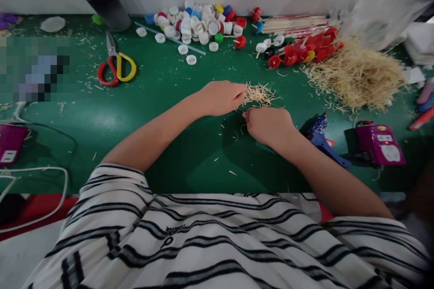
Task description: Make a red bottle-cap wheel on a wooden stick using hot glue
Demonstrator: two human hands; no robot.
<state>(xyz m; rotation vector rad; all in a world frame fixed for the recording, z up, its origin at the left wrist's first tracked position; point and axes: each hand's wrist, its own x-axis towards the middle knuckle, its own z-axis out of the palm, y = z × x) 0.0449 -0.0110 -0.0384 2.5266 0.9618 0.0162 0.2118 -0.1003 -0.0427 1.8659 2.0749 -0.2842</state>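
At the middle of the green table my left hand (224, 97) is closed on a small bundle of straw-like shavings (259, 94), whose loose ends fan out to the right. Just below and to the right, my right hand (269, 124) is closed too, its fingertips pinched together close to the left fingers. A thin dark line shows between the two hands; what the right fingers hold is hidden. A few stray shavings lie on the table under the hands.
Scissors (113, 65) lie at the left. Bottle caps (200, 25) are heaped at the back, with red caps on sticks (305, 49) to their right. A large shavings pile (362, 74), a blue glue gun (322, 140) and a purple power socket box (381, 144) stand right.
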